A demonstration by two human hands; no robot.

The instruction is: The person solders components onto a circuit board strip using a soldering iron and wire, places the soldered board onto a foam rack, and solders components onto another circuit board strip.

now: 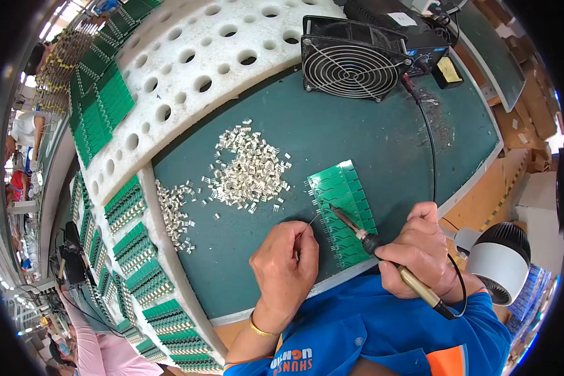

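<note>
A green circuit board panel (pixel 341 213) lies on the table in front of me, with rows of pins along its left edge. My right hand (pixel 420 254) is closed around a soldering iron (pixel 422 291), whose tip points up and left over the board, at or just above the pins' side. Left of the panel, my left hand (pixel 285 266) pinches a thin solder wire (pixel 314 219) that reaches toward the iron's tip. Whether the wire touches the tip is too small to tell. A heap of small white connectors (pixel 247 169) lies beyond my left hand.
A black fan (pixel 354 62) stands at the back, beside a soldering station (pixel 423 53) and a yellow sponge (pixel 448 70). The iron's cable (pixel 431 150) runs along the right. White foam with holes (pixel 188 56) borders the left, bearing finished-looking boards (pixel 147 282). A white small fan (pixel 500 263) stands right.
</note>
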